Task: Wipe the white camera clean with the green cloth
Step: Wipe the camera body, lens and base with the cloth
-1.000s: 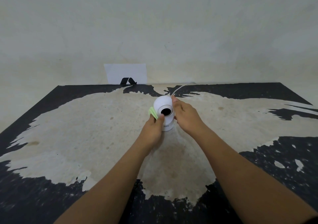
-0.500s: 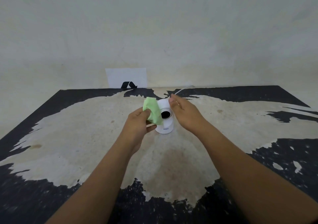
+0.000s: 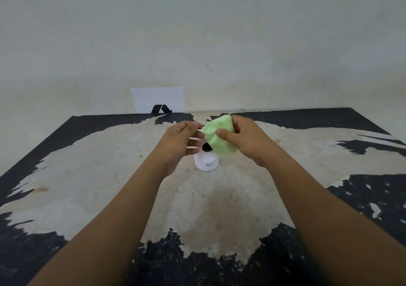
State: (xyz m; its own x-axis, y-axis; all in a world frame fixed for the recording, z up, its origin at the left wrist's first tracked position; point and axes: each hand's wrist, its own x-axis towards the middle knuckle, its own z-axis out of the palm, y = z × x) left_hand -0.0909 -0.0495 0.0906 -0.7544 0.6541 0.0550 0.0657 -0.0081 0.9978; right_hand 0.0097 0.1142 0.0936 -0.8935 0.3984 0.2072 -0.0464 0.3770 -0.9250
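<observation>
The white camera (image 3: 206, 164) stands upright on the worn table (image 3: 87, 176), its round base and dark lens showing below my hands. My right hand (image 3: 249, 142) pinches the crumpled green cloth (image 3: 219, 137) between thumb and fingers and holds it against the upper right of the camera's head. My left hand (image 3: 181, 142) curls around the left side of the head, with white showing between its fingers. Most of the head is hidden by the cloth and both hands.
A white paper sheet with a black logo (image 3: 157, 100) leans on the wall at the table's far edge. The tabletop is black with large pale worn patches. A plain wall rises directly behind it.
The green cloth has passed from my left hand to my right. My left hand now holds the camera's left side, and my right hand has left the camera to press the cloth on it.
</observation>
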